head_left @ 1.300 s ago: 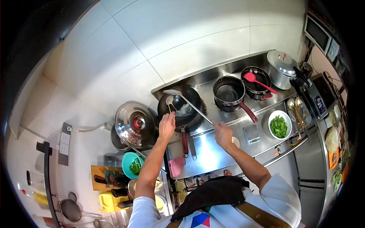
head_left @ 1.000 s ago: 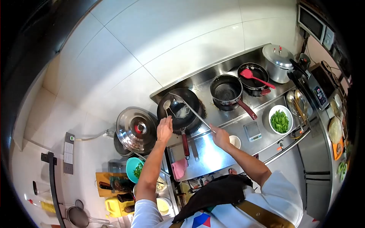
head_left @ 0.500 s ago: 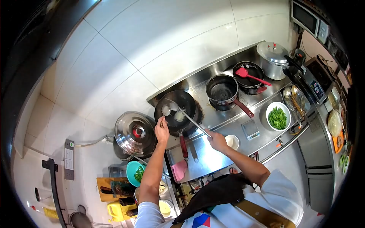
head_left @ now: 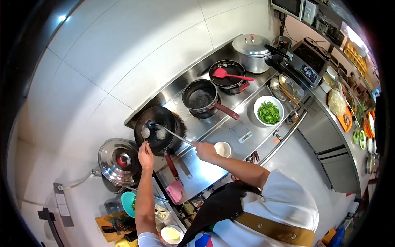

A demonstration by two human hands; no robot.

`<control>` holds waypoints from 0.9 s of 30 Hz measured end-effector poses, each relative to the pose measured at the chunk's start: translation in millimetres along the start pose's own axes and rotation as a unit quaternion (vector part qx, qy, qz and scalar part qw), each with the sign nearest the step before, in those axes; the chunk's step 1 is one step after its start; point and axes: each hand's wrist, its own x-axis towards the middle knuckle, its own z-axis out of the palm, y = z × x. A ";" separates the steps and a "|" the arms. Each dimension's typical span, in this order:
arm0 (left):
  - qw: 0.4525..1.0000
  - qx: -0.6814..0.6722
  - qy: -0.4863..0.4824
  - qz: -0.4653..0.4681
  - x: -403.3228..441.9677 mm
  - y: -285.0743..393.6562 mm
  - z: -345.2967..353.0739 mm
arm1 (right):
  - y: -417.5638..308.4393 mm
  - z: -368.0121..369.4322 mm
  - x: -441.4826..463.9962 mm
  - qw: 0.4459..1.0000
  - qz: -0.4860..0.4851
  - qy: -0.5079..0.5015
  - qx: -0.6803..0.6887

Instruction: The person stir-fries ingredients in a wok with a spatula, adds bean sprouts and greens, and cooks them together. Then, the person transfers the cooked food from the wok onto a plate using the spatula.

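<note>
My left hand (head_left: 145,155) is closed around the short handle of a metal spoon (head_left: 145,132), whose bowl hangs over the dark wok (head_left: 144,117). In my right hand (head_left: 205,151) is the long metal handle of a spatula (head_left: 177,136), gripped near its end. The spatula's head reaches into the wok, but its blade is hard to make out. A small whitish lump (head_left: 161,134) lies on the wok's bottom near the spatula. The wok's red-brown handle (head_left: 170,165) points toward me. Beside my right hand stands a small white bowl (head_left: 222,149).
Right of the wok are a saucepan (head_left: 200,96), a frying pan with a red ladle (head_left: 220,73) and a pressure cooker (head_left: 252,49). A bowl of chopped greens (head_left: 269,113) stands near a scale (head_left: 240,131). A lidded pot (head_left: 119,162) and pink cloth (head_left: 175,191) are at left.
My view has swung right, so the stove appears farther left. The spatula's broad blade, visible before, now shows only as a thin edge. Both hands keep their holds over the wok.
</note>
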 end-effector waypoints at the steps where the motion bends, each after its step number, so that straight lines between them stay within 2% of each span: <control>1: 0.998 -0.040 0.024 -0.040 -0.1 -7.4 6.4 | 2.4 3.2 -0.1 1.000 -0.001 0.015 0.009; 2: 0.984 -0.138 0.034 -0.104 0.3 -17.3 10.1 | 3.8 8.1 -0.4 0.999 -0.006 0.027 0.018; 4: 0.915 -0.321 0.067 -0.233 -0.5 -10.1 6.9 | 2.1 13.3 3.8 0.999 -0.006 0.015 0.047; 6: 0.859 -0.423 0.107 -0.267 4.0 -21.2 9.9 | 32.9 51.2 31.6 0.989 -0.101 0.047 0.099; 7: 0.820 -0.475 0.117 -0.296 4.9 -34.5 14.0 | 25.6 43.3 31.4 0.975 -0.014 -0.056 0.213; 8: 0.785 -0.512 0.127 -0.325 4.4 -38.9 15.3 | 16.4 31.5 28.5 0.933 0.077 -0.158 0.315; 9: 0.777 -0.518 0.132 -0.332 1.5 -38.4 13.4 | 7.4 25.3 20.8 0.881 0.103 -0.184 0.423; 12: 0.748 -0.552 0.152 -0.336 -15.4 -35.5 4.0 | -8.0 14.7 10.5 0.839 0.115 -0.242 0.474; 16: 0.752 -0.535 0.204 -0.328 -68.3 -29.1 -34.5 | -43.4 6.4 -12.1 0.857 0.101 -0.256 0.436; 21: 0.776 -0.436 0.312 -0.333 -173.7 -12.2 -114.4 | -93.0 17.4 -46.2 0.864 0.054 -0.361 0.348; 22: 0.781 -0.401 0.342 -0.335 -198.9 0.4 -131.0 | -107.3 22.5 -56.9 0.850 0.041 -0.399 0.341; 27: 0.731 -0.249 0.491 -0.403 -340.6 24.6 -174.7 | -151.0 85.6 -90.3 0.799 -0.007 -0.548 0.248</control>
